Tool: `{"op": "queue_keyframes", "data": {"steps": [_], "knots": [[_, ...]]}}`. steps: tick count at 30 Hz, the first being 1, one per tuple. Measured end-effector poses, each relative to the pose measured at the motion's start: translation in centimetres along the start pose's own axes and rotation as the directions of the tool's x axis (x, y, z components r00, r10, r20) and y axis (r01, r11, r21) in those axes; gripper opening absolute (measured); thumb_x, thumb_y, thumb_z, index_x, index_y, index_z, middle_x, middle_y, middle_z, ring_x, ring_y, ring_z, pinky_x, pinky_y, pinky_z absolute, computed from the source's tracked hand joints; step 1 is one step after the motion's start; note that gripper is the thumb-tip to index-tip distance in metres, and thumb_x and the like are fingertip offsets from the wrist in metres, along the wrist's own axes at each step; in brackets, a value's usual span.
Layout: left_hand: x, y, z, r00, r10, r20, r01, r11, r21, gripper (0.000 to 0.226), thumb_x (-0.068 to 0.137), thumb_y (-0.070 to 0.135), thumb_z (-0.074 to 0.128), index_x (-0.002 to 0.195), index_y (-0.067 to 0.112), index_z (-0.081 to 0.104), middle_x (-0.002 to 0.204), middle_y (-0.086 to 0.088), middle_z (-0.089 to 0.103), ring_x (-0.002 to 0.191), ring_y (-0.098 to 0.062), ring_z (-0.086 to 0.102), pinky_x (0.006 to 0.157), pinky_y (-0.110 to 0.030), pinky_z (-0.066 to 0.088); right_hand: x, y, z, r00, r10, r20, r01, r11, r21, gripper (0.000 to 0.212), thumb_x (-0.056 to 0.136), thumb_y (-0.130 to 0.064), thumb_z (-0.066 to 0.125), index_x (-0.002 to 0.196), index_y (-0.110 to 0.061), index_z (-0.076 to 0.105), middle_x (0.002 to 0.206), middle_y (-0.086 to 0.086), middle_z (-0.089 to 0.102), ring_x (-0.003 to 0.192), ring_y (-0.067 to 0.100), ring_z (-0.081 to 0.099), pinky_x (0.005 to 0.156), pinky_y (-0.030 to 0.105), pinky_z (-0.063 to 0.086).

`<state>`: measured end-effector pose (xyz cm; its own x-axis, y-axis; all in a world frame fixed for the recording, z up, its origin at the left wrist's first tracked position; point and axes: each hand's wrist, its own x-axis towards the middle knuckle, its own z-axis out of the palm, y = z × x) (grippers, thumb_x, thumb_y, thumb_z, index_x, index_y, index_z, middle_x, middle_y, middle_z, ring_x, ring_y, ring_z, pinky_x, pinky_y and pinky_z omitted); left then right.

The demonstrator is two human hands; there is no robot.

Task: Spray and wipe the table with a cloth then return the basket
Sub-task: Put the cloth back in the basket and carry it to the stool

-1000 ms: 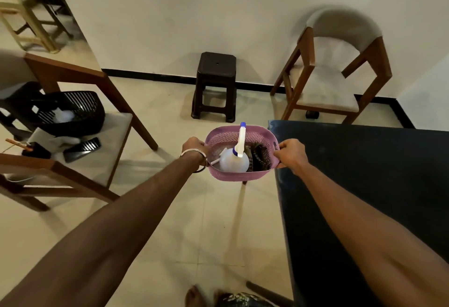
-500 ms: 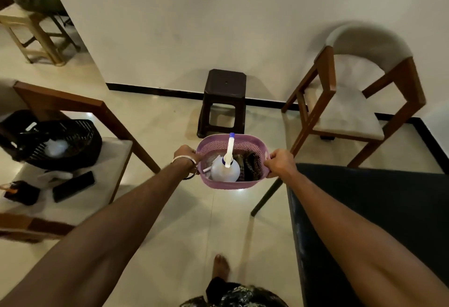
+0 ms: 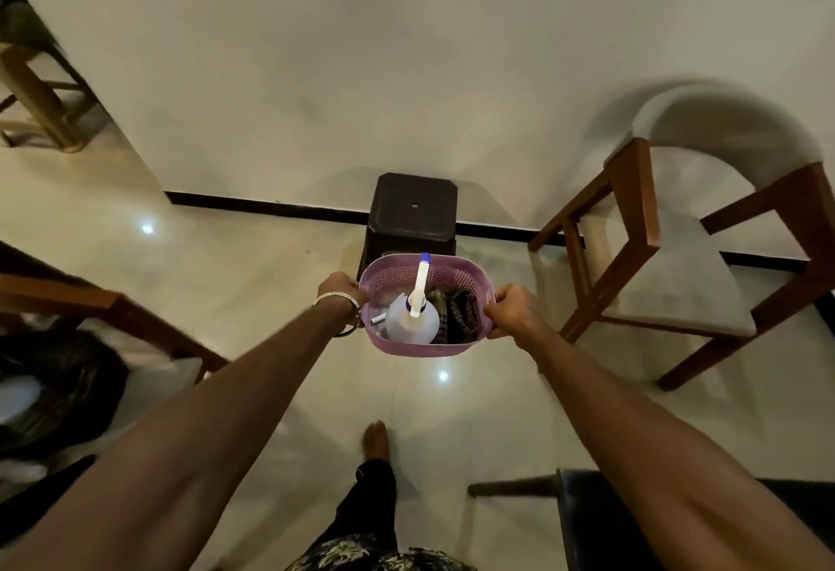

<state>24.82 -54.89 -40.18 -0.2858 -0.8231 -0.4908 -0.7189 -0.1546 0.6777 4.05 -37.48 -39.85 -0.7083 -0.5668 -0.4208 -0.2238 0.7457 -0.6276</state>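
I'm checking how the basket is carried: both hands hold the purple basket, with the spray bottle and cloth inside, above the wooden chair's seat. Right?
Not quite. In the head view both hands, left hand and right hand, hold the purple basket with spray bottle and cloth inside, but in front of the dark stool; the wooden chair stands to the right.

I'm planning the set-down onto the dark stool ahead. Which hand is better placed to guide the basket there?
Neither clearly: left hand and right hand each grip one end of the basket, with the stool straight ahead, behind it. Probably both together.
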Motion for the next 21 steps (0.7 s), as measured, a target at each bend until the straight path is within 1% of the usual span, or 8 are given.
{"op": "queue_keyframes", "data": {"steps": [4, 8, 10, 12, 14, 17, 21], "knots": [[8.3, 4.3, -0.5, 1.0, -0.013, 0.022, 0.013, 1.0, 0.009, 0.015, 0.078, 0.013, 0.072, 0.08, -0.001, 0.071, 0.079, -0.021, 0.071, 0.072, -0.036, 0.07, 0.069, -0.047, 0.061, 7.3, -4.0, -0.2, 0.999, 0.054, -0.005, -0.054, 0.999, 0.011, 0.012, 0.091, -0.012, 0.071, 0.094, -0.001, 0.067, 0.086, 0.017, 0.073, 0.068, 0.025, 0.075, 0.065, 0.041, 0.064], [16.4, 8.2, -1.3, 1.0, -0.015, 0.024, 0.014, 0.999, 0.038, 0.011, 0.075, 0.01, 0.071, 0.075, -0.001, 0.071, 0.076, -0.022, 0.071, 0.071, -0.036, 0.07, 0.069, -0.048, 0.06, 14.8, -8.2, -0.6, 0.997, 0.075, 0.004, -0.075, 0.997, 0.008, 0.01, 0.092, -0.009, 0.069, 0.086, -0.005, 0.063, 0.084, 0.017, 0.073, 0.067, 0.025, 0.075, 0.065, 0.04, 0.064], [19.6, 10.0, -1.6, 0.999, -0.012, 0.038, 0.01, 0.998, 0.059, 0.011, 0.072, 0.01, 0.072, 0.073, -0.001, 0.071, 0.076, -0.022, 0.071, 0.071, -0.036, 0.071, 0.071, -0.048, 0.06, 18.2, -9.8, -0.8, 0.997, 0.078, 0.003, -0.078, 0.997, 0.01, 0.009, 0.091, -0.007, 0.069, 0.084, -0.002, 0.065, 0.081, 0.018, 0.073, 0.063, 0.024, 0.075, 0.063, 0.04, 0.064], [22.8, 12.3, -1.9, 0.999, -0.005, 0.046, 0.001, 0.996, 0.09, 0.013, 0.073, 0.011, 0.071, 0.076, -0.001, 0.072, 0.079, -0.022, 0.072, 0.073, -0.035, 0.071, 0.073, -0.046, 0.06, 22.2, -11.4, -0.9, 0.996, 0.088, 0.01, -0.088, 0.996, 0.006, 0.007, 0.09, -0.006, 0.07, 0.086, -0.001, 0.068, 0.08, 0.018, 0.073, 0.063, 0.024, 0.075, 0.064, 0.042, 0.064], [25.6, 14.5, -2.2, 0.999, 0.015, 0.041, -0.02, 0.991, 0.129, 0.014, 0.078, 0.012, 0.068, 0.08, -0.001, 0.073, 0.081, -0.02, 0.072, 0.075, -0.033, 0.071, 0.075, -0.042, 0.06, 25.6, -12.8, -0.9, 0.995, 0.098, 0.022, -0.098, 0.995, 0.009, 0.006, 0.089, -0.006, 0.071, 0.088, -0.003, 0.065, 0.083, 0.017, 0.073, 0.066, 0.025, 0.075, 0.065, 0.044, 0.064], [30.9, 17.7, -1.7, 0.999, 0.003, 0.044, -0.009, 0.991, 0.136, 0.013, 0.08, 0.012, 0.067, 0.079, 0.001, 0.073, 0.079, -0.019, 0.073, 0.072, -0.032, 0.071, 0.072, -0.042, 0.061, 31.7, -14.5, -0.7, 0.995, 0.102, 0.014, -0.102, 0.995, 0.011, 0.009, 0.088, -0.004, 0.07, 0.085, -0.005, 0.062, 0.085, 0.018, 0.071, 0.07, 0.029, 0.075, 0.065, 0.047, 0.064], [37.1, 20.6, -0.6, 0.999, -0.034, 0.027, 0.03, 0.989, 0.145, 0.011, 0.08, 0.011, 0.066, 0.079, 0.003, 0.073, 0.077, -0.017, 0.072, 0.068, -0.032, 0.071, 0.066, -0.037, 0.061, 39.4, -16.1, -0.3, 0.994, 0.105, 0.011, -0.105, 0.995, -0.003, 0.016, 0.091, -0.009, 0.067, 0.077, -0.007, 0.06, 0.084, 0.02, 0.072, 0.07, 0.031, 0.075, 0.068, 0.048, 0.063]]}}
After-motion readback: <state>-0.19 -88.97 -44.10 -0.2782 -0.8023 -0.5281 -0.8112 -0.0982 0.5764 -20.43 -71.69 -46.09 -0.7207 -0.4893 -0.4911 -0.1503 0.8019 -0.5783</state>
